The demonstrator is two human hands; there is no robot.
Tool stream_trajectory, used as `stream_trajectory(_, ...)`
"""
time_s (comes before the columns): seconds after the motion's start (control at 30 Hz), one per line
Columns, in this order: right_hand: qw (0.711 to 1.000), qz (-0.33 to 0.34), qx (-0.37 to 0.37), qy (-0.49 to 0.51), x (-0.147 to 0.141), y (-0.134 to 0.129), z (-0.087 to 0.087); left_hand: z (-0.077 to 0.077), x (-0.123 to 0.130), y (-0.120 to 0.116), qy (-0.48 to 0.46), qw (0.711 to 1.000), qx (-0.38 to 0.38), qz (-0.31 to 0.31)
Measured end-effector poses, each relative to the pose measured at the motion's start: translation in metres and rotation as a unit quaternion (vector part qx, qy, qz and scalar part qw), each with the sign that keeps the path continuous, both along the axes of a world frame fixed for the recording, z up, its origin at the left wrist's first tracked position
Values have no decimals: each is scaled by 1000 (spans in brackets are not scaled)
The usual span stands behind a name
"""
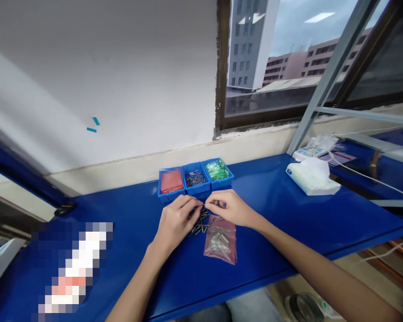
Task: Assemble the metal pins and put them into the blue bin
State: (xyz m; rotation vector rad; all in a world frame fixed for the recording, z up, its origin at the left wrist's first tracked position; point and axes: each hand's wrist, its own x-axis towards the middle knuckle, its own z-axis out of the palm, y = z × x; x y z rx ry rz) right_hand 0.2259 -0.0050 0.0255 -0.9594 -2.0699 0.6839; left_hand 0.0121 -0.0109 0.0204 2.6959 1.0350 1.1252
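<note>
Over the blue table (121, 264), my left hand (176, 219) and my right hand (233, 208) meet fingertip to fingertip, both pinched. A thin, small piece shows between them, too small to name. Beneath the fingers lies a loose pile of metal pins (201, 227), partly hidden by my left hand. Just in front of my right hand is a pink plastic bag (220, 255) with a clear bag of small parts on it. Behind my hands stand three joined blue bins, holding pink bags (172, 181), metal pins (195, 178) and green bags (216, 171).
A tissue pack (314, 176) lies at the back right, near a metal frame post (317, 96) and a white cable. A pixelated white and red item (77, 268) is at the left. The wall and window (265, 103) rise behind the table.
</note>
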Motion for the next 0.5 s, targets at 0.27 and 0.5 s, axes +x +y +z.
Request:
stream_trajectory(0.27,998,-43,42,0,-3,0,-5,16,-4,24,12,995,-102,-15)
stream_trajectory(0.5,995,-82,13,50,-11,2,-8,9,3,36,-213,930,-288,-82)
